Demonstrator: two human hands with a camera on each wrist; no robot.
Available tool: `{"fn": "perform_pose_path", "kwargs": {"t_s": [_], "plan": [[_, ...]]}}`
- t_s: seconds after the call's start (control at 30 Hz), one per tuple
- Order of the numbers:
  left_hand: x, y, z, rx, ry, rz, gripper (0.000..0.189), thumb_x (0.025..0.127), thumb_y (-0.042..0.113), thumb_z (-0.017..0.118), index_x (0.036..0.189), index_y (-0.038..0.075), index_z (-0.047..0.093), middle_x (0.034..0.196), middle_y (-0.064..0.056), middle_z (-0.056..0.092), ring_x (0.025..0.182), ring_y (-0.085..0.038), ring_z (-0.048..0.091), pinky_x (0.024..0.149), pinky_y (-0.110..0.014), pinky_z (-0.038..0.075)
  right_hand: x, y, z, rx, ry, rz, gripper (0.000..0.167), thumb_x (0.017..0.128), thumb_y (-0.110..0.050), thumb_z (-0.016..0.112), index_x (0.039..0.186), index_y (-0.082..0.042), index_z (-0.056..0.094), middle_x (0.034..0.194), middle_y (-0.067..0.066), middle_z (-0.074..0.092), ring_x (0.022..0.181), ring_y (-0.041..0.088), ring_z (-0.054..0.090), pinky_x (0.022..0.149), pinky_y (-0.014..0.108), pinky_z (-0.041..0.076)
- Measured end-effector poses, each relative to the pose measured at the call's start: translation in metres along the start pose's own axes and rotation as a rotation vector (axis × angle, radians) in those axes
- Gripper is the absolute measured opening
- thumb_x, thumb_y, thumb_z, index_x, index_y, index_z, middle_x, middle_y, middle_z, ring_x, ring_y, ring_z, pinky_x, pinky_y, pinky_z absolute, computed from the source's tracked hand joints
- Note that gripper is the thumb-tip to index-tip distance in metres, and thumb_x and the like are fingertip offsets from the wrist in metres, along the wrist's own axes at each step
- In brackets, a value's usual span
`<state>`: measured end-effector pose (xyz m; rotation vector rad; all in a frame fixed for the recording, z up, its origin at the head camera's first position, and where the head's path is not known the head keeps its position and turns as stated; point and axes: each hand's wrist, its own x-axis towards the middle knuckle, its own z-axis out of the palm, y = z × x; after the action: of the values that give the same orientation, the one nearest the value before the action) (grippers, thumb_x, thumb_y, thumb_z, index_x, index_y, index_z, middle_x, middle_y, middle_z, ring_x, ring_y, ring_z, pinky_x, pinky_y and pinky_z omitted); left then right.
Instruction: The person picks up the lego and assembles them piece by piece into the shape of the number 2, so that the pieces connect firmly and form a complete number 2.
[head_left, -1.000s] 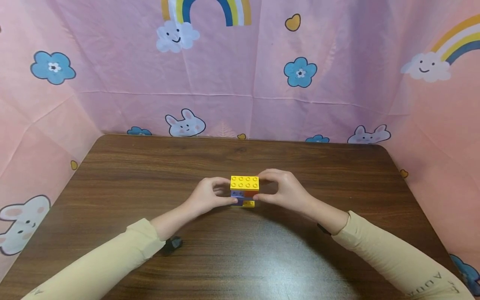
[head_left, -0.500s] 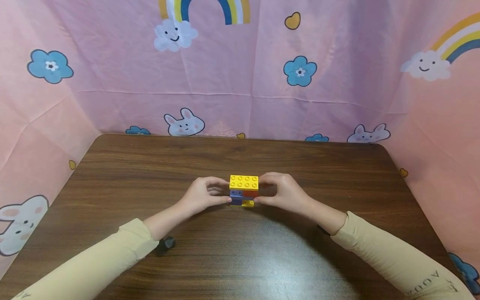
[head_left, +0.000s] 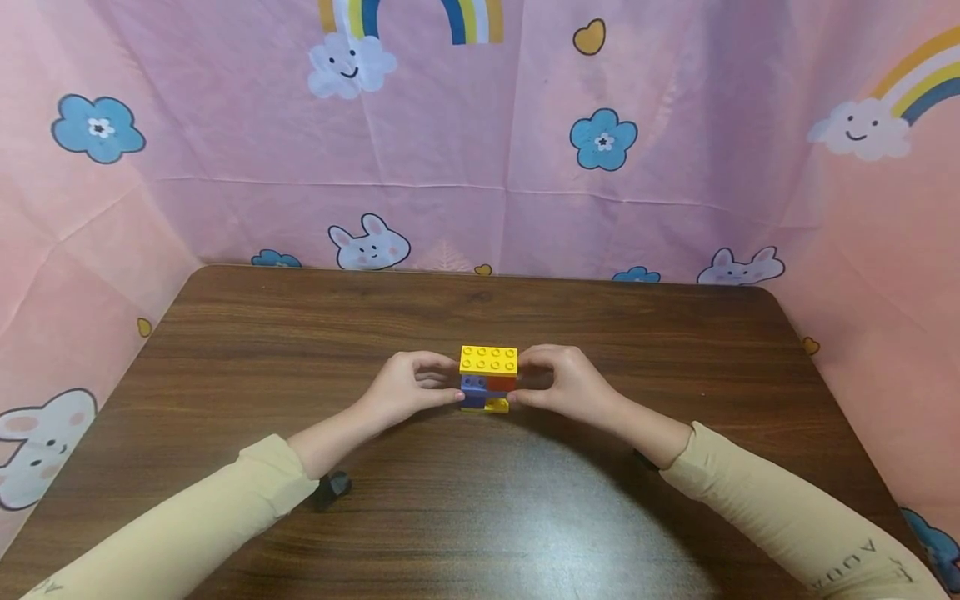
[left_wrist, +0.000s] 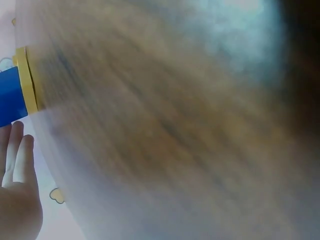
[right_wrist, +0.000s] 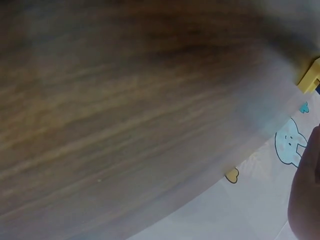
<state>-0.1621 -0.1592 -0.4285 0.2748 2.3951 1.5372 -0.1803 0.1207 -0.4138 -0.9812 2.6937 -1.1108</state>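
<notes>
A small stack of toy building bricks (head_left: 489, 360) stands between my two hands in the head view. It has a yellow studded brick on top, blue and red bricks below, and yellow at the bottom. My left hand (head_left: 401, 387) holds its left side, thumb tip at the front corner and fingers behind. On the other side my right hand (head_left: 566, 379) grips the right edge with thumb and fingers. The left wrist view shows a blue brick (left_wrist: 11, 95) against a yellow one, fingertips right at its edge. Only a yellow corner of the stack (right_wrist: 311, 77) appears in the right wrist view.
The brown wooden table (head_left: 300, 325) has rounded far corners. Pink printed cloth (head_left: 450, 150) hangs behind it and along both sides. A dark object (head_left: 332, 487) shows by the left cuff, and another dark piece (head_left: 645, 458) beneath the right wrist.
My left hand has shifted slightly left, its thumb drawing back from the front of the stack to its corner. The right hand and the stack have hardly moved.
</notes>
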Motion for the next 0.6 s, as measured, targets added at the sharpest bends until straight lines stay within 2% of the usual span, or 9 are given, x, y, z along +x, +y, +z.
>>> {"fn": "perform_pose_path", "kwargs": {"t_s": [0.1,0.33,0.6], "plan": [[0.001,0.0,0.0,0.013,0.005,-0.007,0.046,0.091,0.01,0.085,0.13,-0.008,0.068,0.136,-0.027,0.069,0.123,-0.041,0.072,0.102,-0.046,0.061,0.0,0.0,-0.001,0.037,-0.005,0.025,0.038,0.084,-0.015,0.092,0.116,-0.002,0.078,0.113,0.011,0.08,0.104,0.025,0.076,0.095,0.045,0.064],[0.006,0.0,0.001,0.041,0.009,-0.017,0.046,0.092,0.017,0.084,0.129,-0.006,0.07,0.136,-0.025,0.07,0.12,-0.04,0.074,0.101,-0.046,0.062,0.0,0.001,-0.003,0.125,-0.021,0.146,0.037,0.087,-0.017,0.089,0.118,-0.002,0.077,0.111,0.011,0.08,0.097,0.021,0.075,0.09,0.038,0.065],[0.011,0.002,0.003,0.051,-0.003,-0.03,0.045,0.095,0.022,0.082,0.129,-0.005,0.071,0.133,-0.023,0.073,0.116,-0.036,0.076,0.102,-0.048,0.061,-0.001,0.009,-0.003,0.207,0.01,0.2,0.04,0.089,-0.015,0.087,0.121,0.005,0.076,0.108,0.016,0.081,0.092,0.02,0.075,0.083,0.031,0.065]]}}
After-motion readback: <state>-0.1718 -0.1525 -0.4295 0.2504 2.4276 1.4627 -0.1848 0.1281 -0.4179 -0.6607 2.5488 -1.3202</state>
